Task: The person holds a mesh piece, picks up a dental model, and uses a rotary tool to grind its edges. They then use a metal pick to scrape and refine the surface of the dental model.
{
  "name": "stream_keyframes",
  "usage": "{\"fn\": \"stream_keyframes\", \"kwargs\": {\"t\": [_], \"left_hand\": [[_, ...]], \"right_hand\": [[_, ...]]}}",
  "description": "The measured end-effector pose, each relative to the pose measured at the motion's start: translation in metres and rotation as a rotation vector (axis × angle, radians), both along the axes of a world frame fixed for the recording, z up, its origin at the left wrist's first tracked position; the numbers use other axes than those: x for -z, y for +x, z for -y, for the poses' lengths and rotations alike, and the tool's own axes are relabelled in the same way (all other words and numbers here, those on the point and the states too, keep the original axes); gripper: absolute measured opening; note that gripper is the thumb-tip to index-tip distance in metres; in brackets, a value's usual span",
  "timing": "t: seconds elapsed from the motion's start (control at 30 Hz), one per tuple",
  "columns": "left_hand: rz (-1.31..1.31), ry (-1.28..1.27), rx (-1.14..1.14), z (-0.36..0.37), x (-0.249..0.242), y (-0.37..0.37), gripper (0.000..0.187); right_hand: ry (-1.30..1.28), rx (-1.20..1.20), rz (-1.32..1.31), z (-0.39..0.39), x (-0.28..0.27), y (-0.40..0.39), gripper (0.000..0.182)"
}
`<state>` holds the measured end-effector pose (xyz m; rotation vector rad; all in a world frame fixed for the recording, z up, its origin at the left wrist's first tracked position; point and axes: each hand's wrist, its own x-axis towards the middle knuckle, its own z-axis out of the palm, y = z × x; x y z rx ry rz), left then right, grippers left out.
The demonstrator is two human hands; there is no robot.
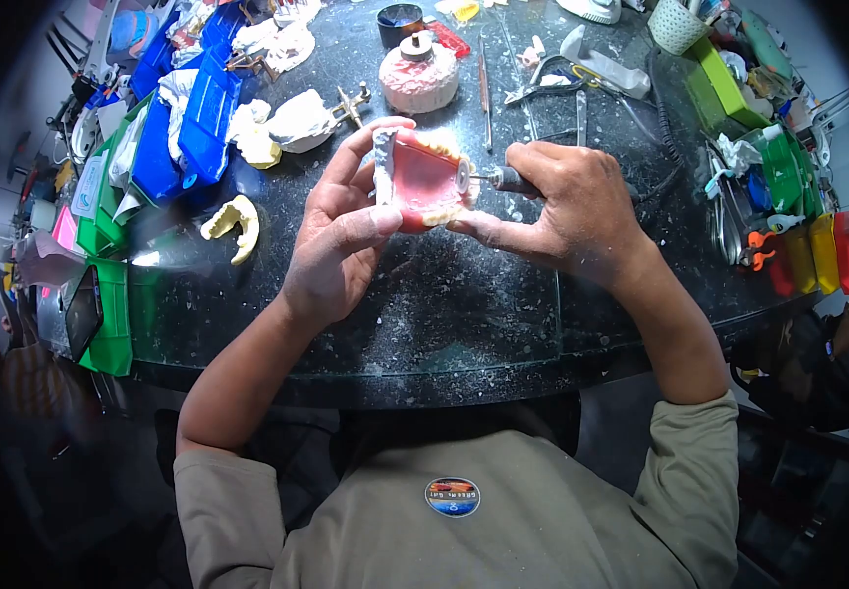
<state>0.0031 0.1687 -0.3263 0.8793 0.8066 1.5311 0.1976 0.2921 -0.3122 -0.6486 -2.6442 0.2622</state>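
My left hand (338, 226) grips a pink denture (422, 179) with a row of cream teeth, fingers at its far left edge and thumb at its near edge. A grey-white band runs along the denture's left side. In my right hand (581, 201) is a rotary handpiece (513, 180), pointing left. The small round disc (464, 177) on its tip sits right at the teeth on the denture's right side. My right thumb reaches under the tool to the denture's near right corner. White dust lies on my fingers and the dark table (464, 314).
A round plaster block (418, 79) stands behind the denture, with a thin metal tool (485, 93) beside it. A yellowish horseshoe-shaped piece (235, 228) lies left of my hand. Blue bins (210, 123) line the left; a green bin (786, 172) and a coiled cable (662, 128) are right.
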Motion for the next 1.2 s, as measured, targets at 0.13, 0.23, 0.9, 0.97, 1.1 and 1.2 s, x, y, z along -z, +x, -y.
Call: {"fn": "stream_keyframes", "kwargs": {"t": [0.13, 0.23, 0.9, 0.97, 1.1, 1.2], "left_hand": [[0.017, -0.001, 0.003, 0.000, 0.000, -0.001, 0.076], [0.047, -0.015, -0.011, 0.000, -0.001, 0.000, 0.077], [-0.047, 0.076, -0.018, -0.003, 0.006, 0.002, 0.086], [-0.081, 0.072, 0.005, -0.004, 0.006, 0.000, 0.085], [-0.097, 0.080, 0.038, -0.004, 0.006, -0.003, 0.082], [-0.084, 0.067, 0.053, -0.003, 0.006, -0.002, 0.079]], "right_hand": [[-0.001, 0.009, -0.007, 0.000, -0.002, 0.000, 0.062], [0.015, 0.019, -0.042, 0.000, -0.004, 0.001, 0.062], [0.004, -0.001, -0.126, -0.008, -0.002, 0.004, 0.057], [0.026, -0.018, -0.103, -0.009, -0.004, 0.005, 0.058], [0.074, -0.021, -0.066, -0.010, -0.003, 0.006, 0.058], [0.130, -0.023, -0.054, -0.011, -0.001, 0.006, 0.060]]}}
